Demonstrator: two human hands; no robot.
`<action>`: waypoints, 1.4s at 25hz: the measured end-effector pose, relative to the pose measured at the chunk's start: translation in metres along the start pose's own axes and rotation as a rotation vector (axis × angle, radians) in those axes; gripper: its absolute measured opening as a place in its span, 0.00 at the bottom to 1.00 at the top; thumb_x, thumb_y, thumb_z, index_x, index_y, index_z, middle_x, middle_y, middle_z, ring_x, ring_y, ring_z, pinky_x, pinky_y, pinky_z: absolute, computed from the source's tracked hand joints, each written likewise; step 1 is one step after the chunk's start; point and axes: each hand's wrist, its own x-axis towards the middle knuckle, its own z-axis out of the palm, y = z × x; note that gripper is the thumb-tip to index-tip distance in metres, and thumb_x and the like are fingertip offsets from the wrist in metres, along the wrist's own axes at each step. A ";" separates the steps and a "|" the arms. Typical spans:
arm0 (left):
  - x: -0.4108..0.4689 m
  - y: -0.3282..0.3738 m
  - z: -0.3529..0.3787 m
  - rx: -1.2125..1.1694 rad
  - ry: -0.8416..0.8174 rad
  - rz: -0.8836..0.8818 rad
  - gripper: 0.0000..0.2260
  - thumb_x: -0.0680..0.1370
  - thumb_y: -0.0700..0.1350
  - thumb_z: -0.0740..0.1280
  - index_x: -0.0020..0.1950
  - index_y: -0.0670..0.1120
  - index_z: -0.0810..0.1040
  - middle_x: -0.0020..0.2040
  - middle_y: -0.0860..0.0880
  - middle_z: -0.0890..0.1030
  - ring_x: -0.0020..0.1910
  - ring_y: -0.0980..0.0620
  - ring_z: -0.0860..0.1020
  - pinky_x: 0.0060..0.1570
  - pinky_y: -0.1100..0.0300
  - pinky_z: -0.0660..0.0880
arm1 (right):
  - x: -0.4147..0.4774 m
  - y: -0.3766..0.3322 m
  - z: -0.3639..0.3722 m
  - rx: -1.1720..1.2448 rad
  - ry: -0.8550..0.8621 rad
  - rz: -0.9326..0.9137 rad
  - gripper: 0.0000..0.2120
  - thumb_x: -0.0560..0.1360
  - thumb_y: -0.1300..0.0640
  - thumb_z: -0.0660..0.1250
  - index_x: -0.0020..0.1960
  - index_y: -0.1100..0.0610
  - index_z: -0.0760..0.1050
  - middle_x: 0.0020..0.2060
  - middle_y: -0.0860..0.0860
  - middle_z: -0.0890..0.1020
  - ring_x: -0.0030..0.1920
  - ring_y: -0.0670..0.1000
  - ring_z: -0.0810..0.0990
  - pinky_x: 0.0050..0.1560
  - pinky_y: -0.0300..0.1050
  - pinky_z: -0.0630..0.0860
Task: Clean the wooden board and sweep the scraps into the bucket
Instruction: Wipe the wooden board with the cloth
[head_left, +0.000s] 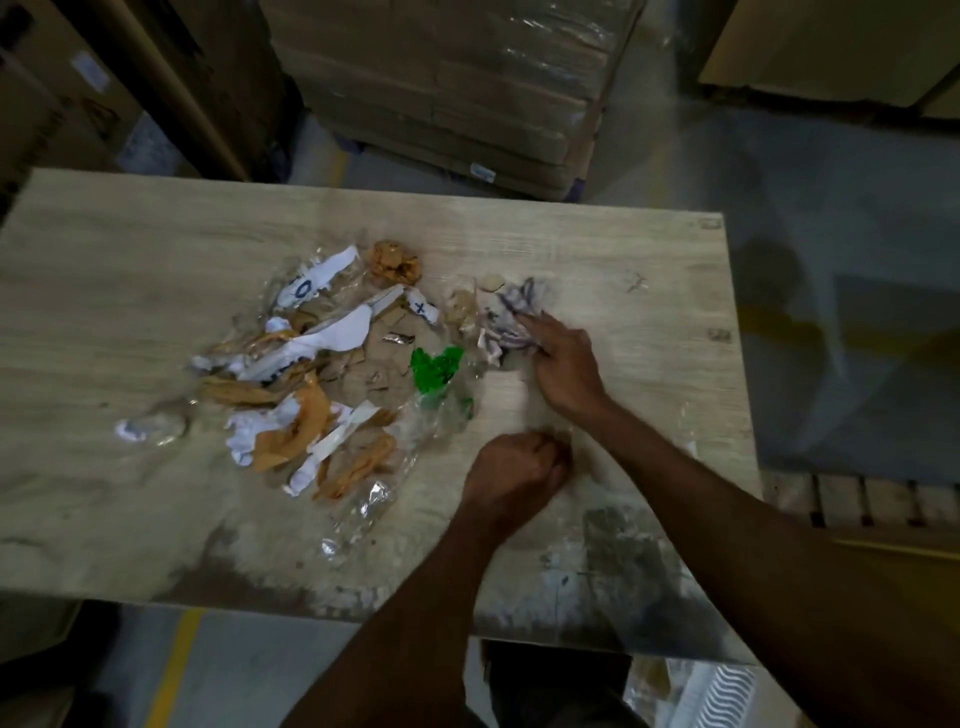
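1. On a pale wooden board (156, 249): torn paper, brown tape and clear plastic scraps (317, 374) heaped at centre, a green shred (435, 367) among them.
2. Right hand (563, 364), fingers spread flat, pressing a crumpled grey cloth (511, 319) just right of the heap.
3. Left hand (511, 470) curled into a fist nearer the front edge; contents impossible to tell.

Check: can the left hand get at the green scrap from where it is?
Probably yes. The left hand is fisted on the board just right of and nearer than the green scrap; only clear plastic film lies between.
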 end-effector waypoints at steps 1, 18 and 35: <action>-0.019 0.001 -0.004 0.018 0.007 0.005 0.09 0.80 0.48 0.66 0.42 0.47 0.79 0.37 0.45 0.79 0.34 0.43 0.77 0.34 0.51 0.71 | -0.008 -0.004 0.000 0.061 0.025 0.017 0.27 0.73 0.71 0.62 0.71 0.58 0.77 0.69 0.61 0.78 0.71 0.62 0.75 0.73 0.54 0.67; -0.127 -0.021 -0.035 0.070 0.097 -0.023 0.08 0.80 0.48 0.67 0.43 0.46 0.75 0.39 0.46 0.74 0.39 0.45 0.74 0.35 0.49 0.71 | -0.026 -0.068 0.030 -0.047 0.436 0.347 0.27 0.77 0.68 0.58 0.75 0.61 0.69 0.74 0.62 0.70 0.71 0.66 0.69 0.68 0.47 0.59; -0.143 -0.024 -0.093 -0.112 0.189 -0.329 0.07 0.80 0.51 0.66 0.46 0.50 0.78 0.38 0.53 0.79 0.35 0.53 0.79 0.31 0.57 0.73 | -0.093 -0.096 0.053 0.044 0.470 0.386 0.27 0.76 0.64 0.58 0.76 0.57 0.71 0.71 0.60 0.75 0.71 0.61 0.73 0.68 0.47 0.58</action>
